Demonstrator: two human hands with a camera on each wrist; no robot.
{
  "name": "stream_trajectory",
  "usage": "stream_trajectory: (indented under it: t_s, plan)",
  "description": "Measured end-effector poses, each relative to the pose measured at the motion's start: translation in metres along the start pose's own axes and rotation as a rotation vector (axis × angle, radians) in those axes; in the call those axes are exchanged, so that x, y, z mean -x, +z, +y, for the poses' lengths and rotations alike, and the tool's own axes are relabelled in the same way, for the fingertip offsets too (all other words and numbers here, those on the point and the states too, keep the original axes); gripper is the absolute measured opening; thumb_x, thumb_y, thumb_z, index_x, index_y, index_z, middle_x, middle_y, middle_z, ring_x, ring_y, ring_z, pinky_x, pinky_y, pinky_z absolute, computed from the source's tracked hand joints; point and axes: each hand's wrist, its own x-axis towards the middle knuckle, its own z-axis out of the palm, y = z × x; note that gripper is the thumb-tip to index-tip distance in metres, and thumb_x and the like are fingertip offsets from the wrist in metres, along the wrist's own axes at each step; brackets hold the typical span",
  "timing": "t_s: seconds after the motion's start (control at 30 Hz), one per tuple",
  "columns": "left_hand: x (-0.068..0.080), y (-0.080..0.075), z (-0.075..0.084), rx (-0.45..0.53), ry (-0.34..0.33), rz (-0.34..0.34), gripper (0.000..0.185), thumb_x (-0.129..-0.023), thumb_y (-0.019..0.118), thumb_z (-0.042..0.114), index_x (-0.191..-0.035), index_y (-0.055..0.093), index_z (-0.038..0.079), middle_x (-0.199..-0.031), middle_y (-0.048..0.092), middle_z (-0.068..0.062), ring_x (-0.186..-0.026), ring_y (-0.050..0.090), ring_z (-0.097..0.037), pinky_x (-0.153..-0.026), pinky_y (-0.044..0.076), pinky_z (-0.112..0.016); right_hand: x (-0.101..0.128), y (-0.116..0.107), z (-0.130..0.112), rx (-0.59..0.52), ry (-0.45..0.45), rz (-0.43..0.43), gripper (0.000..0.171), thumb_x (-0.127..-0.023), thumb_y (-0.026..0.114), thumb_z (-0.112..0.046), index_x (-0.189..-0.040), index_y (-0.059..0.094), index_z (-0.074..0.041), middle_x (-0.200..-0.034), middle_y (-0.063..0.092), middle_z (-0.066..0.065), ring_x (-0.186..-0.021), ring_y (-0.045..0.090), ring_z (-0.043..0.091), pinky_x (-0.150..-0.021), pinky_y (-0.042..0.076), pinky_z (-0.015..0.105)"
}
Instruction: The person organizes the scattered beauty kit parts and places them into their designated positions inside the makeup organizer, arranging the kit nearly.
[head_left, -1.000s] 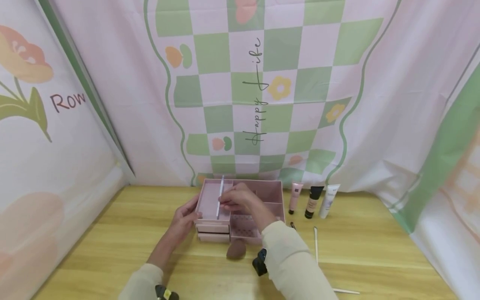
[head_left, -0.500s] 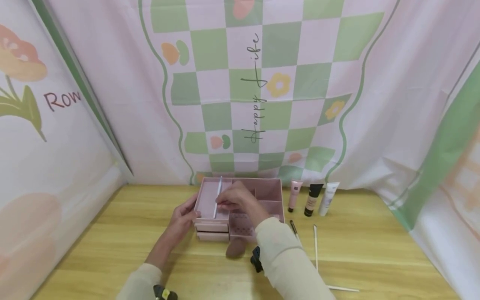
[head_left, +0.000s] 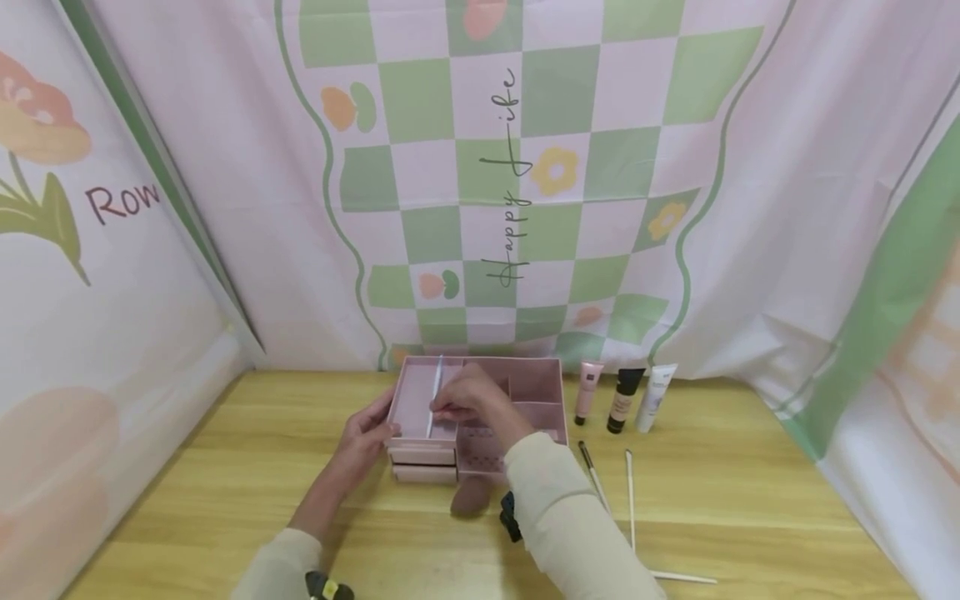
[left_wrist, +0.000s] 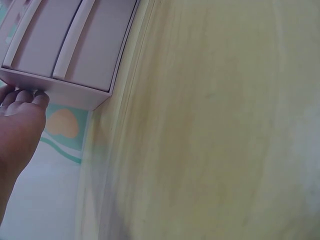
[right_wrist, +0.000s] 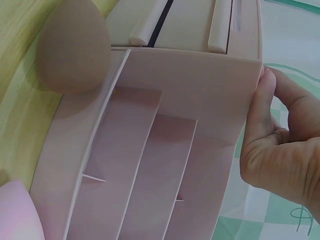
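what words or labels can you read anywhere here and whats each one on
"Happy Life", script running sideways up the checked backdrop cloth.
"Row", cut off by a fold, on the left side cloth.
Print on the three cosmetic tubes beside the pink organizer: too small to read.
No other text can be read.

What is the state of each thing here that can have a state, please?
pink organizer: upright on the table, top compartments open.
two drawers: closed.
white brush: pinched by the right hand, lying in the left compartment.
left hand: holds the organizer's left side.
brown sponge: lying on the table, in front of the organizer.
three tubes: standing, caps down.
two brushes: lying on the table.
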Motion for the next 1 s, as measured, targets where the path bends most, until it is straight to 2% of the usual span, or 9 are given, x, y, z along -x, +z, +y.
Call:
stream_trajectory:
  t_s: [0.23, 0.37, 0.5, 0.67, 0.87, 1.0]
  plan:
    - [0.0, -0.002, -0.002, 0.001, -0.001, -0.01, 0.07, -0.091, 0.045, -0.002, -0.153, 0.015, -0.001, -0.165, 0.007, -0.018, -0.152, 0.009, -0.034, -0.116, 0.028, -0.024, 0.0, 0.002, -0.001, 0.044, 0.006, 0.024, 0.017, -0.076, 0.071, 0.006, -0.092, 0.07, 0.011, -0.053, 0.062, 0.004, -0.044, 0.056, 0.006, -0.044, 0.049, 0.012]
    - [0.0, -0.002, -0.003, -0.002, -0.002, -0.006, 0.069, -0.091, 0.046, -0.002, -0.153, 0.016, -0.002, -0.165, 0.009, -0.018, -0.152, 0.012, -0.034, -0.115, 0.029, -0.025, -0.001, 0.002, 0.0, 0.038, 0.011, 0.019, 0.015, -0.077, 0.07, 0.006, -0.092, 0.07, 0.012, -0.052, 0.062, 0.004, -0.043, 0.055, 0.006, -0.043, 0.049, 0.012]
    - [0.001, -0.002, -0.002, -0.007, 0.013, -0.008, 0.069, -0.091, 0.046, -0.002, -0.153, 0.016, -0.003, -0.164, 0.009, -0.02, -0.151, 0.012, -0.035, -0.114, 0.03, -0.021, -0.002, 0.001, 0.001, 0.021, 0.006, 0.005, 0.015, -0.079, 0.07, 0.005, -0.092, 0.071, 0.011, -0.053, 0.063, 0.004, -0.043, 0.055, 0.005, -0.043, 0.049, 0.012]
    - [0.002, -0.001, -0.001, -0.001, 0.01, 0.007, 0.069, -0.091, 0.046, -0.002, -0.153, 0.016, -0.003, -0.165, 0.009, -0.019, -0.152, 0.009, -0.034, -0.112, 0.03, -0.016, -0.004, -0.001, 0.005, -0.023, -0.012, -0.019, 0.016, -0.08, 0.07, 0.002, -0.095, 0.072, 0.009, -0.054, 0.065, 0.002, -0.043, 0.055, 0.004, -0.044, 0.049, 0.012]
    - [0.001, 0.0, -0.001, -0.005, 0.0, 0.009, 0.069, -0.092, 0.047, 0.0, -0.153, 0.017, -0.001, -0.165, 0.009, -0.018, -0.152, 0.009, -0.033, -0.115, 0.027, -0.023, -0.005, -0.01, 0.015, -0.114, -0.046, -0.062, 0.019, -0.084, 0.069, -0.004, -0.101, 0.071, 0.004, -0.06, 0.068, 0.0, -0.047, 0.057, 0.003, -0.047, 0.05, 0.012]
    - [0.001, 0.002, -0.001, 0.001, 0.008, 0.012, 0.069, -0.092, 0.046, 0.0, -0.153, 0.016, -0.002, -0.165, 0.009, -0.018, -0.152, 0.01, -0.034, -0.111, 0.032, -0.016, -0.002, -0.015, 0.02, -0.141, -0.092, -0.108, 0.022, -0.088, 0.066, -0.008, -0.107, 0.069, 0.003, -0.066, 0.07, -0.001, -0.052, 0.061, 0.002, -0.05, 0.052, 0.012]
